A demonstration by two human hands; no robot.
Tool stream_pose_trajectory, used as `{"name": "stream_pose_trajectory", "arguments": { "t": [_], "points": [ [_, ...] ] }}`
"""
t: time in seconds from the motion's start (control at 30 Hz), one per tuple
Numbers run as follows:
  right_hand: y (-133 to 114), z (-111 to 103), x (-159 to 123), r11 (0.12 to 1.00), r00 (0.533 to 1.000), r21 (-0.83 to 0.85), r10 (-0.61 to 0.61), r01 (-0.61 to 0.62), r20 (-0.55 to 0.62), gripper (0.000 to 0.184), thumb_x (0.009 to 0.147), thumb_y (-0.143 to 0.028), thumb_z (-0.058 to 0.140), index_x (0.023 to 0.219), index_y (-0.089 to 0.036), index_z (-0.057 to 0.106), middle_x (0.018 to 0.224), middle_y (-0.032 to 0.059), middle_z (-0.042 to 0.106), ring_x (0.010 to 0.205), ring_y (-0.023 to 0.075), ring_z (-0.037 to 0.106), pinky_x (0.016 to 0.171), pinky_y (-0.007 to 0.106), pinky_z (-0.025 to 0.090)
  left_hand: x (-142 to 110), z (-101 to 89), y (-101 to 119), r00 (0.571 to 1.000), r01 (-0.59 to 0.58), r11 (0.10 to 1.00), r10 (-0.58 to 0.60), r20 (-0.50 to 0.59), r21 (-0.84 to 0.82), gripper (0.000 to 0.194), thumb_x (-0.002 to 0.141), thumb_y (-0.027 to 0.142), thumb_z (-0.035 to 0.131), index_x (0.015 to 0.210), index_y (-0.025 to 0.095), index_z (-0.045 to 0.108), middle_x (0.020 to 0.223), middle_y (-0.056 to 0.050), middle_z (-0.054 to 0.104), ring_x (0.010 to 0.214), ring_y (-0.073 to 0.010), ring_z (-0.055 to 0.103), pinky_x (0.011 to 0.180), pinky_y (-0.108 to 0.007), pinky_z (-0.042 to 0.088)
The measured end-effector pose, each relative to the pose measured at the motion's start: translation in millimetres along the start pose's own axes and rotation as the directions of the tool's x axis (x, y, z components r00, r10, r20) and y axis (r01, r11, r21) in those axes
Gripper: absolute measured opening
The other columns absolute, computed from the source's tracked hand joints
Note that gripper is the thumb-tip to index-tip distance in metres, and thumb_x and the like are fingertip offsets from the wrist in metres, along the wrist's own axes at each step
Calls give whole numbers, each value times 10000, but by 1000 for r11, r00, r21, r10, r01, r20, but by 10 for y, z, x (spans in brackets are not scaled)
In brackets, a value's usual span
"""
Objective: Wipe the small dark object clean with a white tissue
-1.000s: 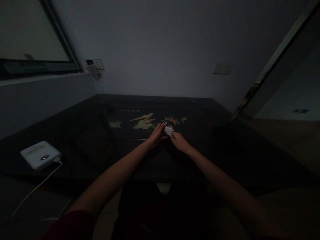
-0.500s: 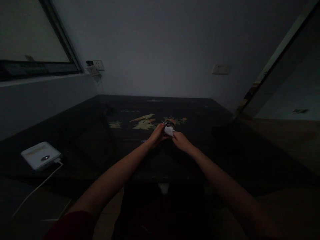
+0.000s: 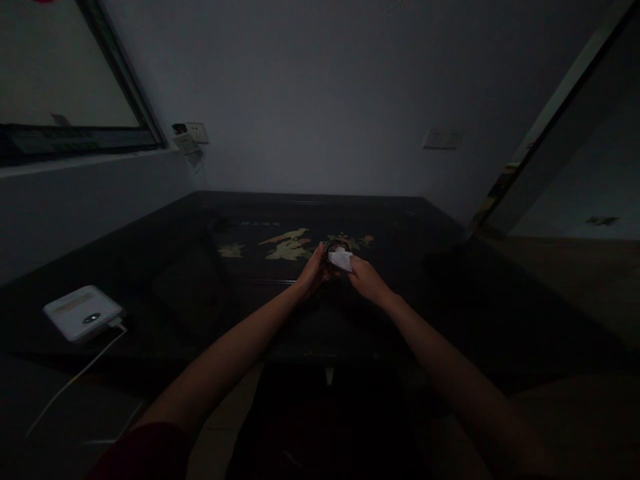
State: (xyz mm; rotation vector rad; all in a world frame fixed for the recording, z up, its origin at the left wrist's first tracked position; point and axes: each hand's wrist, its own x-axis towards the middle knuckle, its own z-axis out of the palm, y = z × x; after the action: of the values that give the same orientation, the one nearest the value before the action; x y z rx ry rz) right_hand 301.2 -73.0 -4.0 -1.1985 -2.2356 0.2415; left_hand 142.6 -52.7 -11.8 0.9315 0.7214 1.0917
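In the head view, my left hand [image 3: 312, 271] curls around a small round object with a shiny dark rim [image 3: 331, 245]. It is too dark to tell its exact kind; it may be a glass or a similar round piece. My right hand [image 3: 369, 280] pinches a white tissue [image 3: 342, 261], which lies against the object's opening and covers part of it. Both hands are close together above the dark table [image 3: 280, 313], just in front of its painted bird and flowers.
A white box-shaped device [image 3: 83, 313] with a cable [image 3: 75, 377] sits at the table's left. Wall sockets [image 3: 197, 133] and a power strip [image 3: 186, 143] are at the back left, another socket plate [image 3: 442, 139] at the back right. A window [image 3: 60, 67] is upper left.
The right hand and tissue have shifted slightly right, and more of the round object's rim shows. The left hand keeps its hold with little movement.
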Motion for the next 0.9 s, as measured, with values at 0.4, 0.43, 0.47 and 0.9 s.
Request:
{"name": "stream_pose_trajectory", "arguments": {
  "t": [0.4,0.43,0.47,0.9],
  "points": [
    [51,9,10,948,989,309,107,-70,-102,321,730,-85,423,892,-142,695,836,69,712,860,225,635,825,350,481,-32,-7,-26,998,-69,989,70,-1,130,465,613,393,819,943,152,596,710,17,604,501,-56,491,459,-176,354],
    [68,18,10,945,987,317,120,-80,-108,305,727,-95,426,863,-144,695,798,57,704,811,214,628,791,335,485,-36,-5,-29,995,-95,982,94,8,164,488,562,306,852,950,147,601,756,3,627,553,-65,517,492,-177,374],
    [84,26,11,942,985,324,133,-91,-112,286,726,-106,430,833,-146,693,757,46,693,759,202,616,754,319,486,-40,-5,-32,993,-117,974,115,19,195,513,523,234,864,957,143,606,803,-11,645,605,-78,540,523,-180,390],
    [5,-27,21,886,964,446,214,-125,-156,219,788,-199,467,780,-120,671,699,44,641,668,170,555,653,275,444,-15,-52,-30,981,-186,946,193,0,264,386,634,316,799,954,155,655,895,-38,674,787,-145,612,652,-214,475]
  ]
}}
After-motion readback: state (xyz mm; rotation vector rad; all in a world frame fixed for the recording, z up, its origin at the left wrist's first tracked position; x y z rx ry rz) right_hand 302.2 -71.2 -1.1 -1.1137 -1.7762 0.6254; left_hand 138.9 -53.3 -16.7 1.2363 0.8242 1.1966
